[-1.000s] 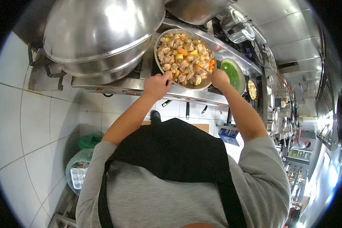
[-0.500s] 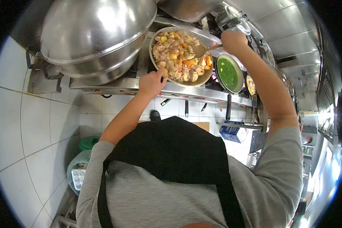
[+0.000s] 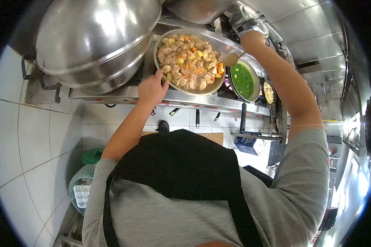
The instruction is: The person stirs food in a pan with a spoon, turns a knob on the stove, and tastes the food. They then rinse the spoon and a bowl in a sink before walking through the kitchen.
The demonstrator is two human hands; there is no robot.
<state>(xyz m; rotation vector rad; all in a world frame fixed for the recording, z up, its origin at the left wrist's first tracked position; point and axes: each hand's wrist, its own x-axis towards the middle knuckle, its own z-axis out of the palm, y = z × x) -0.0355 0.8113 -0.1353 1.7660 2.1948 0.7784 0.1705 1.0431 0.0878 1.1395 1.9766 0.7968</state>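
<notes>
A wide pan (image 3: pixel 196 93) full of meat chunks (image 3: pixel 178 69) with carrot and yellow pieces sits on the stove. My left hand (image 3: pixel 152 88) is closed on the pan at its near-left edge, where a small dark part shows between thumb and fingers. Raised beyond the pan's right side, my right hand (image 3: pixel 252 40) grips the handle of a large spoon (image 3: pixel 231 60). The spoon's bowl hangs by the pan's right rim, close to a smaller frying pan of green sauce (image 3: pixel 243 80). That frying pan's black handle (image 3: pixel 243 117) points toward me.
A large domed steel pot (image 3: pixel 97 39) stands left on the stove (image 3: pixel 127 92). Behind is another big pot (image 3: pixel 198 9); at right lies a small pan of pale shredded food (image 3: pixel 269 92). Several handles stick out below the stove's front edge. A blue box (image 3: pixel 248 143) is lower right.
My right hand has lifted the spoon out of the food and moved it right, to the pan's rim. My left hand stays on the pan; the whole view has shifted slightly.
</notes>
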